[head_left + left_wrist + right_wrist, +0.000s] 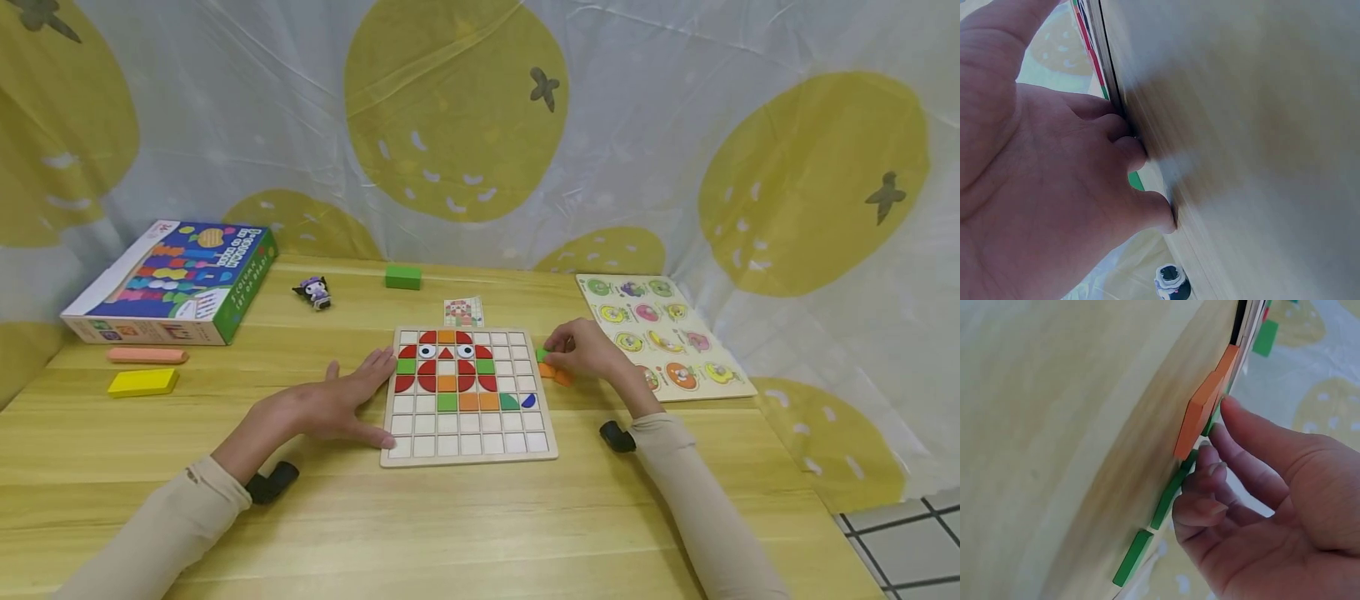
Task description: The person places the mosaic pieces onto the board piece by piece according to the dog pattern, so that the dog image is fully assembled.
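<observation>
A wooden grid board lies on the table with red, orange, green and blue pieces set in an owl-like pattern with two eyes. Spread fingers of my left hand rest along its left edge, the thumb near the lower left corner. Beyond the right edge, my right hand reaches down to loose pieces, its thumb and index finger pinching a green piece. Beside those fingertips lie orange pieces. More green pieces lie under the curled fingers, mostly hidden by the hand in the head view.
Behind the board lies a small pattern card, with a green block and a small figurine farther left. A game box, an orange stick and a yellow block occupy the left. A fruit puzzle board lies right.
</observation>
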`<state>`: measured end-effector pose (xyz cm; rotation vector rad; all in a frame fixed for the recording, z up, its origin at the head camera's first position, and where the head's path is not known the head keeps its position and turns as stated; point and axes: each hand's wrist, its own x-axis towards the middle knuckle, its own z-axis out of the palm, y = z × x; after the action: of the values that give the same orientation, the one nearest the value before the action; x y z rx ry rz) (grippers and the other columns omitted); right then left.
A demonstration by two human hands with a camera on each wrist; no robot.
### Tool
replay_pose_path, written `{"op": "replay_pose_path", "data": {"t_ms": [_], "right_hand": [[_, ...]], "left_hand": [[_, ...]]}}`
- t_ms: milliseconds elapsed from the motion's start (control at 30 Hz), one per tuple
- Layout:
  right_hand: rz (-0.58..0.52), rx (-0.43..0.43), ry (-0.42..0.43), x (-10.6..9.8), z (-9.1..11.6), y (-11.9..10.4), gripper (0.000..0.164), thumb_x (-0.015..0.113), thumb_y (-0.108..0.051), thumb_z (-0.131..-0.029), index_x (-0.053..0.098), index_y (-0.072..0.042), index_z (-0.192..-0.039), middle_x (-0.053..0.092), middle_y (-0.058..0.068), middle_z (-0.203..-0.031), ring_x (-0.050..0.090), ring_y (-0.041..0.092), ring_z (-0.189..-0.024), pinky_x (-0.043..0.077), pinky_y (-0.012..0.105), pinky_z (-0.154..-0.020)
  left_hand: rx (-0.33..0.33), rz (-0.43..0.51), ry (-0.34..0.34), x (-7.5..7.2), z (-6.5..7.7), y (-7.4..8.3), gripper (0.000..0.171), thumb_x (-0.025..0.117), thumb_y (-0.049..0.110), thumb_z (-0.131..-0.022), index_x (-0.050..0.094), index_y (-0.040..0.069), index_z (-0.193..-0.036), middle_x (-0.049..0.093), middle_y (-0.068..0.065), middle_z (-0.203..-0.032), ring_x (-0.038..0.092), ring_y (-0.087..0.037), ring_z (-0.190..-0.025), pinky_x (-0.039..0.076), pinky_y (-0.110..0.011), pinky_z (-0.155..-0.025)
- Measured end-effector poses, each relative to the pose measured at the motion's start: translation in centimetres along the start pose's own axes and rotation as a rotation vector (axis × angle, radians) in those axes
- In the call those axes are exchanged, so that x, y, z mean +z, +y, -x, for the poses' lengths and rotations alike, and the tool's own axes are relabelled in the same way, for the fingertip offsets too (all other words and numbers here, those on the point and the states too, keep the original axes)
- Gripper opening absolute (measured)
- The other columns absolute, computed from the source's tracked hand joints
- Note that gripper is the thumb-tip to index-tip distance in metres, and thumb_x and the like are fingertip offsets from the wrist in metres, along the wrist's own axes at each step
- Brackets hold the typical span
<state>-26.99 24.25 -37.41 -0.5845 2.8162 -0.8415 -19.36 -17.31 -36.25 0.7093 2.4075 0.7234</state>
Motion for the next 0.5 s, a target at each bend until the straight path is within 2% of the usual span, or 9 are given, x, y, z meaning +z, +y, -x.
{"op": "replay_pose_path", "data": {"t_ms": [167, 300, 500], "right_hand": [[0.002, 0.049, 0.000, 0.17, 0.08, -0.44, 0.015, 0.085, -0.011, -0.094, 0.075, 0.000, -0.096, 0.069, 0.007, -0.085, 0.060, 0.017, -0.074, 0.051, 0.030, -0.071], [-0.006, 0.043, 0.010, 0.14, 0.17, -0.72, 0.017, 0.087, -0.011, -0.092, 0.072, -0.002, -0.094, 0.070, 0.006, -0.086, 0.063, 0.017, -0.078, 0.054, 0.032, -0.075], [-0.027, 0.023, 0.045, -0.25, 0.39, -0.50, 0.007, 0.082, -0.007, -0.096, 0.078, -0.002, -0.095, 0.075, 0.006, -0.087, 0.066, 0.018, -0.078, 0.056, 0.034, -0.077]], "left_hand": [[0.002, 0.009, 0.000, -0.01, 0.13, -0.06, 0.125, 0.082, 0.054, -0.093, 0.003, -0.004, -0.171, -0.007, -0.027, -0.179, -0.007, -0.048, -0.165, -0.015, -0.078, -0.120], [0.000, 0.009, 0.001, 0.01, 0.15, -0.09, 0.124, 0.081, 0.054, -0.093, 0.004, -0.004, -0.171, -0.007, -0.026, -0.179, -0.007, -0.047, -0.165, -0.014, -0.079, -0.120], [0.019, 0.004, 0.008, 0.05, 0.05, -0.26, 0.125, 0.082, 0.056, -0.092, 0.006, -0.005, -0.170, -0.006, -0.026, -0.179, -0.006, -0.048, -0.165, -0.014, -0.079, -0.120]]}}
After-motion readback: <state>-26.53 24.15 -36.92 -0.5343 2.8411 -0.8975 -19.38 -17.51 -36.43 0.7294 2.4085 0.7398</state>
